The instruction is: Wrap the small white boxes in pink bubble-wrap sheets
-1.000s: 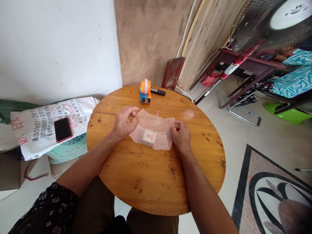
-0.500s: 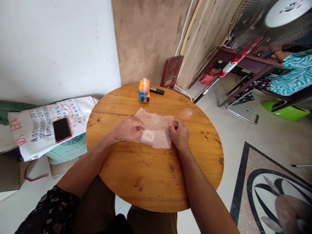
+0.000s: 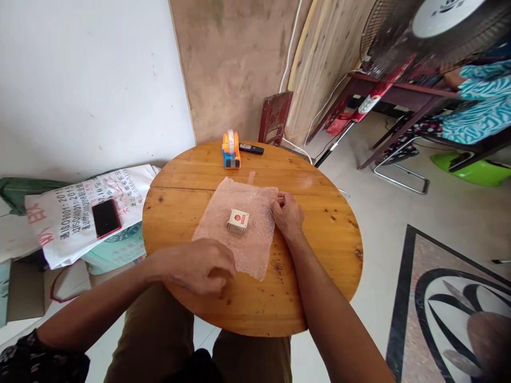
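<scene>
A sheet of clear bubble wrap (image 3: 255, 244) lies spread open on the round wooden table (image 3: 323, 250). On the sheet rests a small cream box (image 3: 238, 221) with a red printed mark, uncovered. My right hand (image 3: 288, 215) pinches the sheet's right edge between thumb and fingers. My left hand (image 3: 202, 266), smeared by motion, hovers by the near left edge of the sheet with its fingers curled. Whether anything is between those fingers is not clear.
At the table's far edge stand an orange and blue tape dispenser (image 3: 231, 150) and a black marker-like object (image 3: 251, 148). A phone (image 3: 106, 218) lies on white sacks (image 3: 51, 218) at left. A fan (image 3: 431, 37) and a seated person (image 3: 479, 106) are at right.
The bubble wrap has been unfolded toward me, uncovering the box. My left hand has moved from the folded wrap down toward the near edge. My right hand still holds the right edge.
</scene>
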`<state>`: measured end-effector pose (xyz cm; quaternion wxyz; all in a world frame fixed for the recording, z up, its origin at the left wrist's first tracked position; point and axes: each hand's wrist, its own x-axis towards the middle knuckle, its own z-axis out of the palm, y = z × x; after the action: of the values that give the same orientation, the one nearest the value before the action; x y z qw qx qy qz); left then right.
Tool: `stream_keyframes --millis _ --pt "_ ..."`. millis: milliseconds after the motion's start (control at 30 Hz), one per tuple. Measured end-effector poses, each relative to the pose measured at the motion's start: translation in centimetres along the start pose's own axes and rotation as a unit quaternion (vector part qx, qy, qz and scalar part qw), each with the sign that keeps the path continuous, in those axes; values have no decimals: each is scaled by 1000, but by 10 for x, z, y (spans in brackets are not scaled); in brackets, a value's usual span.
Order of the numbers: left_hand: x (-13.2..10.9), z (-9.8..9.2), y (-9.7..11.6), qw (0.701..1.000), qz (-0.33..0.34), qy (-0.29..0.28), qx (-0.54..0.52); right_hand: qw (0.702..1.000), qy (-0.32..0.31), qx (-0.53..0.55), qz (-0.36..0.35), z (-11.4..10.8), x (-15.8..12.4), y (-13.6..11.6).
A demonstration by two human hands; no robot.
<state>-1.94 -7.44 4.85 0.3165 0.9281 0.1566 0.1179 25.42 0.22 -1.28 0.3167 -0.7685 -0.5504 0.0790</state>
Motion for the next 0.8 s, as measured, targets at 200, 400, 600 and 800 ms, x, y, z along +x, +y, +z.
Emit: stream_keyframes --millis 200,400,600,800 --pt "28 -24 -49 959 -156 216 -98 1000 -13 -5 4 -3 -2 -3" --pt "44 -3 -102 959 -145 201 -140 1000 -17 -23 11 -4 -5 -7" --pt "43 9 -102 964 -179 198 7 993 -38 -112 15 -3 -2 -14" --pt "46 12 -92 958 -201 178 103 983 -82 -162 -3 -7 8 -24"
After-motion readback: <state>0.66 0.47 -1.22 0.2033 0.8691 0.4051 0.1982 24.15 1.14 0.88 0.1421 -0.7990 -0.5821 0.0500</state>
